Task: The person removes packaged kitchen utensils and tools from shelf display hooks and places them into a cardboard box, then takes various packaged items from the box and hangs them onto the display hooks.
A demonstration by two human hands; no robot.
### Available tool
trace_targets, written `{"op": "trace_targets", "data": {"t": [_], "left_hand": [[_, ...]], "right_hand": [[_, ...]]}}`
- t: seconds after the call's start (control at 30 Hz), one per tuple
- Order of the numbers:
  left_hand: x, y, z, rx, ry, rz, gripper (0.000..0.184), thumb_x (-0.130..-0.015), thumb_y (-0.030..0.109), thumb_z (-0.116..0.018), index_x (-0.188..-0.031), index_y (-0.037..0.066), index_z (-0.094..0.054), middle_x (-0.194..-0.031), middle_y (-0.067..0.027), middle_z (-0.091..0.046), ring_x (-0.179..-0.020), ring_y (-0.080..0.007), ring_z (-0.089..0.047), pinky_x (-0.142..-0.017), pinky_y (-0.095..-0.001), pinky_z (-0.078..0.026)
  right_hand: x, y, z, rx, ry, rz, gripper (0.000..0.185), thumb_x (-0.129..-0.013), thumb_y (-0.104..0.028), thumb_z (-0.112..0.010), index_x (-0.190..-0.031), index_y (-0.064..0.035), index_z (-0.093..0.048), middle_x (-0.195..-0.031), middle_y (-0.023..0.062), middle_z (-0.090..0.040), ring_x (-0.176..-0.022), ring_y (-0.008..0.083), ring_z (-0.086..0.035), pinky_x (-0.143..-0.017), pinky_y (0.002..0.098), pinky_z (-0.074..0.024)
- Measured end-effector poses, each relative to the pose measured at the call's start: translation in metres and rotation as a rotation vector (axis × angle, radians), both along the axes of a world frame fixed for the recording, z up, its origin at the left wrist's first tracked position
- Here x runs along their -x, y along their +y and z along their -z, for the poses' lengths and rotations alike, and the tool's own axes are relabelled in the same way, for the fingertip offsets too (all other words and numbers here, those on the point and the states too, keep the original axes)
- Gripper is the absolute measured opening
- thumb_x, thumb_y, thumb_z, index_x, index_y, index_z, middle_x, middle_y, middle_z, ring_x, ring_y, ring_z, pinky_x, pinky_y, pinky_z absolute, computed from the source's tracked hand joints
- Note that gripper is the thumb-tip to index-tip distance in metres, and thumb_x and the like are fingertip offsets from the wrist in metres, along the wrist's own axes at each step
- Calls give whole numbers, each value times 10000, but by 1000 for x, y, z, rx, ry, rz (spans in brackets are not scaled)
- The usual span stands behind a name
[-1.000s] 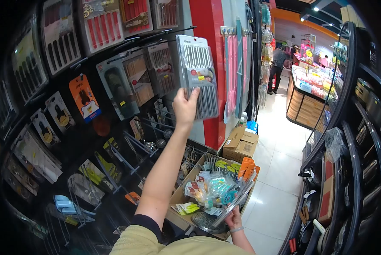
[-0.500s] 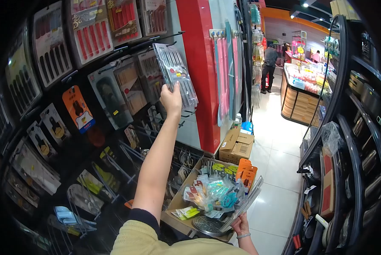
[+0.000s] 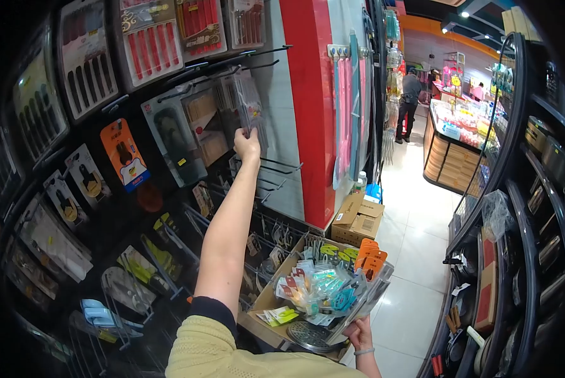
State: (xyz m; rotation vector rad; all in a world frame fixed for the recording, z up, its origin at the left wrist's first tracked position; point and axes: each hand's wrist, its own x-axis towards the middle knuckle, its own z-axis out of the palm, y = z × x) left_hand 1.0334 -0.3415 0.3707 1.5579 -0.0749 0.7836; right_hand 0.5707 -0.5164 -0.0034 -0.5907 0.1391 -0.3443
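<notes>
My left hand (image 3: 248, 146) is raised at the wall rack, its fingers pinching the lower end of a clear blister pack (image 3: 251, 106) of slim metal utensils, whose exact kind I cannot make out. That pack stands at the front of similar packs on a hook. Low on the right, my right hand (image 3: 360, 334) grips a stack of flat clear packs (image 3: 372, 297) by its lower end. The stack leans over the edge of a cardboard box (image 3: 267, 334), which holds bagged teal-handled items (image 3: 336, 293), orange-carded items (image 3: 370, 259) and a round metal strainer-like disc (image 3: 311, 336).
Hooks (image 3: 282, 165) jut from the rack below the raised hand. A red pillar (image 3: 311, 113) stands beside it. Another carton (image 3: 358, 219) sits on the floor by the aisle (image 3: 408, 264). Shelves of pans (image 3: 484, 340) line the right side. A person (image 3: 410, 104) stands far down the aisle.
My left hand has brought the blister pack leftward and inward, against the packs on the hook. The pack has turned more edge-on. My right hand still holds its stack, and the view has shifted slightly.
</notes>
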Motion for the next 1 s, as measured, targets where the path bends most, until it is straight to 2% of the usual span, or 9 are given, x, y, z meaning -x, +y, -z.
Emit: {"op": "trace_targets", "data": {"t": [0.13, 0.17, 0.2, 0.33, 0.43, 0.53, 0.67, 0.77, 1.0], "left_hand": [[43, -7, -9, -304, 130, -365, 536, -772, 186, -642, -1243, 58, -419, -1239, -158, -477, -1102, -338, -485, -961, -473, -309], [58, -8, -17, -305, 113, -263, 600, -774, 164, -622, -1297, 99, -335, -1347, -141, -345, -1193, -347, -396, -1002, -522, -206], [71, -17, -18, -335, -20, -378, 493, -771, 189, -632, -1199, 76, -415, -1180, -148, -488, -1075, -313, -500, -945, -470, -328], [133, -40, -2, -224, -21, 463, 482, -800, 414, -654, -995, 13, -470, -712, -98, -576, -678, -219, -588, -630, -355, -477], [199, -53, 36, -774, 235, 702, 729, -692, 606, -664, -1012, -13, -448, -827, -162, -632, -758, -267, -637, -648, -349, -494], [238, -52, 77, -930, 321, 1049, 667, -714, 438, -735, -1092, -43, -471, -970, -198, -624, -911, -234, -611, -793, -338, -482], [259, -59, 105, -280, 261, 1150, 469, -777, 222, -711, -1106, -43, -506, -964, -88, -608, -910, -126, -564, -811, -266, -459], [252, -49, 60, -277, 223, 984, 360, -798, 188, -687, -1026, -35, -522, -925, -76, -612, -866, -110, -566, -762, -270, -470], [143, -35, -17, -178, -101, 593, 335, -789, 207, -691, -970, -37, -551, -902, -138, -646, -820, -144, -598, -731, -296, -484]], "right_hand": [[-22, -2, -9, 145, 60, 22, 698, -716, -57, -680, -1327, -94, -344, -1207, 66, -510, -1113, 235, -494, -984, 375, -369], [-30, 3, -33, 195, 73, 56, 685, -716, -48, -673, -1321, -93, -355, -1198, 64, -516, -1105, 226, -498, -981, 361, -367], [-38, 8, -56, 246, 88, 91, 672, -717, -39, -667, -1316, -91, -366, -1189, 62, -522, -1098, 217, -501, -977, 346, -365], [-67, 17, -106, 218, 33, 166, 713, -699, 46, -657, -1333, -59, -350, -1208, 51, -500, -1086, 180, -487, -965, 308, -351], [-84, 23, -147, 267, -49, 297, 707, -706, 37, -666, -1329, -53, -346, -1190, 52, -507, -1069, 175, -497, -958, 304, -356], [-105, 12, -162, 313, -127, 252, 684, -714, 40, -662, -1318, -54, -357, -1173, 44, -516, -1039, 161, -511, -939, 296, -371], [-117, 14, -211, 362, -180, 206, 756, -758, 28, -638, -1387, -99, -239, -1233, 73, -463, -1051, 170, -503, -926, 299, -389], [-126, 10, -223, 541, -176, 200, 910, -785, 2, -631, -1446, -171, -30, -1285, 114, -379, -1067, 197, -480, -913, 311, -411], [-102, 6, -152, 423, 75, 6, 789, -835, -75, -612, -1432, -159, -103, -1197, 137, -433, -979, 192, -539, -780, 300, -466]]}}
